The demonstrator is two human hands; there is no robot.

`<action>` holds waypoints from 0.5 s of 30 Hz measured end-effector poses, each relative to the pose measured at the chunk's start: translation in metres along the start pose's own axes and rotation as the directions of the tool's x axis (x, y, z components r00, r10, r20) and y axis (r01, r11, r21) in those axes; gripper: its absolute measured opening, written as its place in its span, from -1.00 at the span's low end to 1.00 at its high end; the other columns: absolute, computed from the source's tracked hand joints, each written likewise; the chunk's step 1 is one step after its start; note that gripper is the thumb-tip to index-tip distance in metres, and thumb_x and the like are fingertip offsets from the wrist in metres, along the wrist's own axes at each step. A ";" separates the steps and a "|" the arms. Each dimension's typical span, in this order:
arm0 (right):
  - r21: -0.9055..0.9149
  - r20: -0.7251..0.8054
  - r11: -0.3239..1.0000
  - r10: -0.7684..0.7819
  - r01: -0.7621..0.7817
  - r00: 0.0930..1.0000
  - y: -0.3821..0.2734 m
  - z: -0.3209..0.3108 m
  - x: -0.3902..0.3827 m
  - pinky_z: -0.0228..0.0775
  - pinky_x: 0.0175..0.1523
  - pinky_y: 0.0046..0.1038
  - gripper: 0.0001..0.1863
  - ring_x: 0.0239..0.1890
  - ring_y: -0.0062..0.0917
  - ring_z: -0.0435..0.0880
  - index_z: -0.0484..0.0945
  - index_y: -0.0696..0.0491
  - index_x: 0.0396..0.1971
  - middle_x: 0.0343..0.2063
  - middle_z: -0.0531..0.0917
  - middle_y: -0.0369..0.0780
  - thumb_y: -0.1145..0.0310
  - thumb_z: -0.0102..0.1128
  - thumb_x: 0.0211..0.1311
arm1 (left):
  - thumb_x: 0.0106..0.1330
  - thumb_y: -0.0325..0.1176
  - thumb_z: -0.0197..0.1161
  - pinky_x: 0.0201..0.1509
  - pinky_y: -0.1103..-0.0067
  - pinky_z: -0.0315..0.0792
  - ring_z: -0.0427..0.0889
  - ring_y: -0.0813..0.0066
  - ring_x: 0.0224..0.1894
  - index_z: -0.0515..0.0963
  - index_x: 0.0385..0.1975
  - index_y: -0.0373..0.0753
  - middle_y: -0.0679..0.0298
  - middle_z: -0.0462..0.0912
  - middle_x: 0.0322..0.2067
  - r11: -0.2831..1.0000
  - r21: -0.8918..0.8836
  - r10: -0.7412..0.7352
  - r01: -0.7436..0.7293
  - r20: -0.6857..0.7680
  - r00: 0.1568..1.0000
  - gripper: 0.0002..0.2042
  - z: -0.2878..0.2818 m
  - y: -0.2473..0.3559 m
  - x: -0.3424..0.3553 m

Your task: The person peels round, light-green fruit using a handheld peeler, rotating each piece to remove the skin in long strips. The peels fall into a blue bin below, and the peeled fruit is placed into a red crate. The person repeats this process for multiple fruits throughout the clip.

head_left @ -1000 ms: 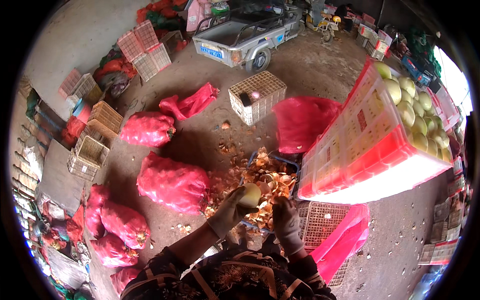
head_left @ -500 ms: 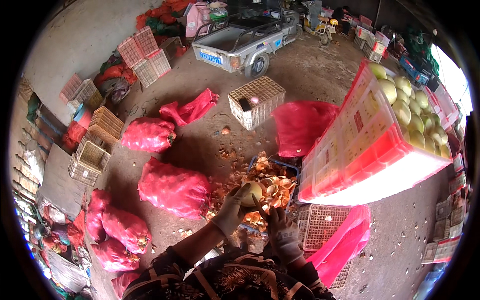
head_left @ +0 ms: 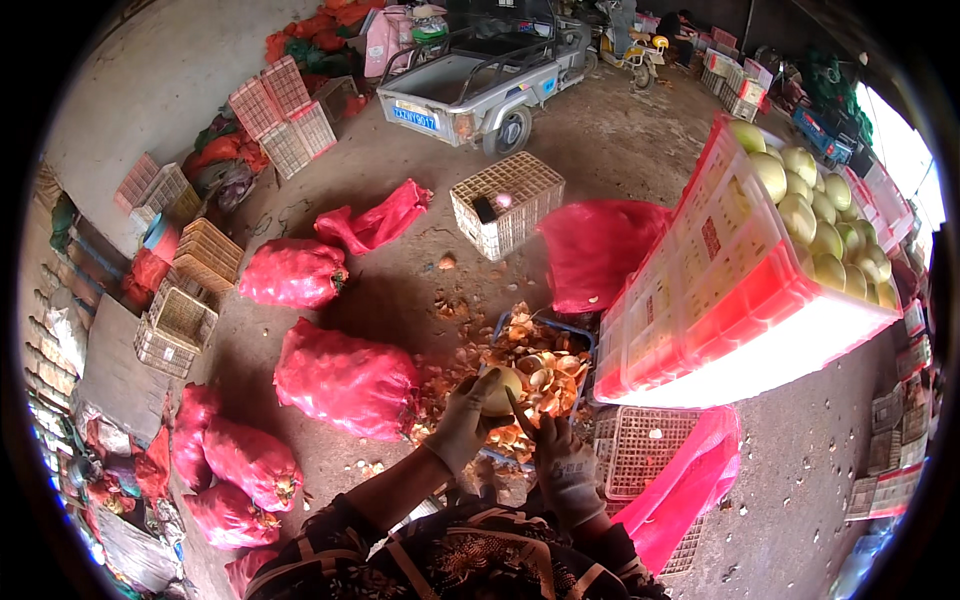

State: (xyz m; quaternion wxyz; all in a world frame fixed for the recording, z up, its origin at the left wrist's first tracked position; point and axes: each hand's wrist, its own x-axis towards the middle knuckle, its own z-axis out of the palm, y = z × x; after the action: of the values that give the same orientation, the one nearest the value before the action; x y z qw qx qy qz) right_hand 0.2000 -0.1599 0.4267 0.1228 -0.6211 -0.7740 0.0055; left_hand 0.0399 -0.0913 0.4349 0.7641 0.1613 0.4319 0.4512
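Observation:
My gloved left hand point(head_left: 460, 425) is closed on a pale, peeled onion point(head_left: 502, 385) over a blue crate point(head_left: 590, 343) heaped with brown onion skins point(head_left: 540, 370). My gloved right hand point(head_left: 563, 465) grips a small knife point(head_left: 518, 413), whose dark blade reaches up against the onion's right side. More skins lie spilled on the floor left of that crate. Just right of it a large translucent crate with red edges point(head_left: 700, 290) is full of pale onions point(head_left: 820, 225), and a lattice crate point(head_left: 650, 450) with pink mesh over it point(head_left: 680, 480) stands beside my right hand.
Several filled red mesh sacks point(head_left: 340, 375) lie to my left. Ahead are a flattened sack point(head_left: 600, 250), a beige crate point(head_left: 505, 205) and a grey three-wheeled cargo cart point(head_left: 470, 90). Stacked crates point(head_left: 280, 110) line the wall. A person point(head_left: 683, 40) sits at the far back near a scooter point(head_left: 635, 55).
The onion in my left hand has come down slightly and turned, and my right hand has risen toward it, bringing the knife blade against it. The view has shifted a little.

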 end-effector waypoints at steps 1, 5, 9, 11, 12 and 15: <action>-0.019 0.050 0.999 0.046 -0.045 0.998 0.000 0.003 0.000 0.49 -0.54 -0.45 -0.72 -0.41 -0.40 0.55 0.36 0.05 -0.18 -0.37 0.44 -0.21 0.28 0.02 0.12 | 0.27 -0.17 0.15 -0.28 0.50 0.57 0.59 0.41 -0.26 0.41 -0.09 -0.27 0.22 0.54 -0.23 0.999 0.037 0.025 -0.025 0.002 1.000 -0.66 -0.001 -0.001 0.000; 0.006 0.230 0.985 0.168 -0.174 0.959 0.002 0.008 0.003 0.47 -0.58 -0.43 -0.83 -0.57 -0.44 0.56 0.37 0.04 -0.29 -0.43 0.47 -0.19 0.31 -0.01 0.15 | 0.20 -0.22 0.22 -0.36 0.58 0.56 0.59 0.43 -0.25 0.39 -0.06 -0.27 0.22 0.54 -0.22 0.974 0.183 0.138 -0.132 -0.019 0.990 -0.63 0.003 -0.004 -0.003; 0.168 0.123 0.982 0.063 -0.084 0.990 0.008 0.009 0.001 0.34 -0.63 -0.38 -0.88 -0.71 -0.40 0.52 0.44 0.05 -0.34 -0.68 0.50 -0.20 0.34 0.02 0.22 | 0.10 -0.37 0.28 -0.36 0.61 0.55 0.59 0.42 -0.23 0.36 -0.02 -0.28 0.20 0.53 -0.19 0.889 0.378 0.292 -0.259 -0.033 0.956 -0.57 -0.004 -0.009 0.003; 0.650 0.228 0.750 -0.037 -0.124 0.973 0.028 0.020 -0.001 0.30 -0.65 -0.45 -0.83 -0.72 -0.51 0.49 0.47 0.08 -0.31 -0.67 0.50 -0.25 0.31 0.01 0.24 | 0.07 -0.42 0.30 -0.35 0.61 0.55 0.59 0.42 -0.22 0.35 0.00 -0.30 0.19 0.52 -0.17 0.830 0.468 0.334 -0.305 0.023 0.942 -0.54 -0.010 -0.012 0.007; 0.826 0.253 0.541 -0.111 -0.155 0.961 0.034 0.019 0.001 0.28 -0.66 -0.48 -0.80 -0.72 -0.57 0.47 0.49 0.10 -0.29 -0.66 0.51 -0.27 0.29 0.00 0.25 | 0.05 -0.44 0.31 -0.34 0.60 0.55 0.59 0.42 -0.21 0.34 0.01 -0.30 0.18 0.52 -0.17 0.794 0.511 0.357 -0.329 0.046 0.933 -0.52 -0.014 -0.012 0.009; 0.821 0.515 0.387 -0.179 -0.421 0.839 0.045 -0.020 0.013 0.37 -0.46 -0.57 -0.87 -0.56 -0.60 0.54 0.53 0.08 -0.33 -0.48 0.56 -0.27 0.46 0.03 0.13 | 0.04 -0.48 0.29 -0.32 0.57 0.57 0.60 0.39 -0.21 0.34 0.01 -0.32 0.15 0.53 -0.16 0.743 0.591 0.282 -0.314 0.148 0.948 -0.52 -0.032 -0.008 0.013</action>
State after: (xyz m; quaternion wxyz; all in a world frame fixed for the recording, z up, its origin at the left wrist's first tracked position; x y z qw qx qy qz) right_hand 0.2441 -0.1402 0.4411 0.2251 -0.4791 -0.5915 0.6082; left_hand 0.0215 -0.0893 0.4052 0.6000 0.4755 0.5033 0.4007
